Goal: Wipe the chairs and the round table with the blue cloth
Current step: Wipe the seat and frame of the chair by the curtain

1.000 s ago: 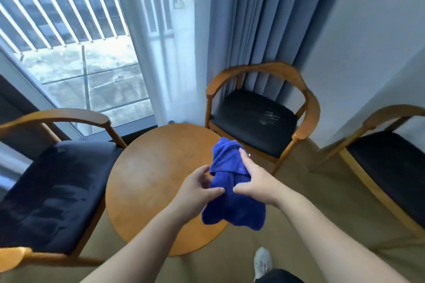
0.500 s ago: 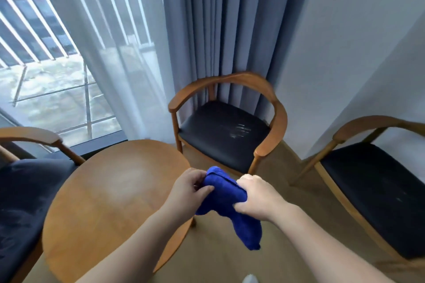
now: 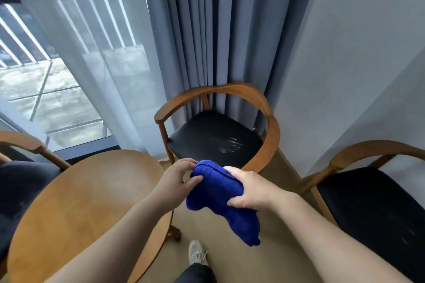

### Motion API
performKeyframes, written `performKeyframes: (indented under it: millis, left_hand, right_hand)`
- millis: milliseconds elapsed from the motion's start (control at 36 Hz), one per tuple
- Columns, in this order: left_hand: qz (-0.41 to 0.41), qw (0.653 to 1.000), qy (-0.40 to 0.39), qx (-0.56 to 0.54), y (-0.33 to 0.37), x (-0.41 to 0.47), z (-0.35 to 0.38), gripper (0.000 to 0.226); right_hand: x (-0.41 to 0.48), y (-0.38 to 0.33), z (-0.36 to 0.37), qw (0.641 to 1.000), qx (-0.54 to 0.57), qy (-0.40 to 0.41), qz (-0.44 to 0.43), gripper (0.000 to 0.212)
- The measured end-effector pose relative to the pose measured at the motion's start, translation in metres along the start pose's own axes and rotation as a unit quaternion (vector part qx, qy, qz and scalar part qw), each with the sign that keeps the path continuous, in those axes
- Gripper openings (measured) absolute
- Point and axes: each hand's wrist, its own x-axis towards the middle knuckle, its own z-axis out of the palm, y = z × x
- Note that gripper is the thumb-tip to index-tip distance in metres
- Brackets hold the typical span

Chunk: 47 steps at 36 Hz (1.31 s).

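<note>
I hold a bunched blue cloth (image 3: 218,197) in the air in front of me, over the floor just right of the round wooden table (image 3: 80,209). My left hand (image 3: 176,179) pinches its left end and my right hand (image 3: 250,189) grips it from the right, with a tail of cloth hanging below. Straight ahead stands a wooden armchair with a black seat (image 3: 216,140), its seat showing pale streaks. A second chair (image 3: 372,202) is at the right and a third (image 3: 20,167) at the left edge.
Grey curtains (image 3: 207,30) and a sheer drape hang behind the middle chair, beside a large window (image 3: 46,76). A white wall (image 3: 356,53) closes the right side. My shoe (image 3: 196,253) is on the beige floor between table and right chair.
My view has swung right and closer to the middle chair, so the table and left chair slid left. Both hands kept the cloth, bunching it more tightly.
</note>
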Motion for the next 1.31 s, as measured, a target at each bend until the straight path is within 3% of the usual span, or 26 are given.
performKeyframes:
  millis: [83,333,389,611,917,1306]
  left_hand:
    - [-0.003,1.000,-0.003,0.006,-0.008,0.023,-0.003,0.008]
    - [0.004,0.998,-0.022,-0.052,-0.038,0.135,-0.012,0.007]
    - [-0.003,0.997,-0.028,-0.071,-0.046,0.158,-0.018,0.008]
    - [-0.021,0.996,-0.024,-0.080,-0.078,0.248,-0.053,0.017]
    - [-0.115,0.990,-0.012,-0.086,-0.126,0.303,-0.063,0.016]
    - [-0.281,0.946,0.114,0.117,-0.209,0.358,-0.056,0.023]
  right_hand:
    - [0.016,0.001,-0.018,1.000,-0.004,-0.011,0.008,0.078]
    - [0.092,0.004,-0.090,0.998,-0.041,-0.018,0.037,0.085]
    - [0.115,0.002,-0.104,0.997,-0.050,-0.020,0.046,0.080]
    - [0.220,0.000,-0.140,0.994,-0.094,-0.003,0.060,0.025]
    - [0.321,0.011,-0.158,0.992,-0.125,-0.016,0.032,0.022]
    - [0.501,0.085,-0.167,0.969,-0.217,-0.119,0.020,0.028]
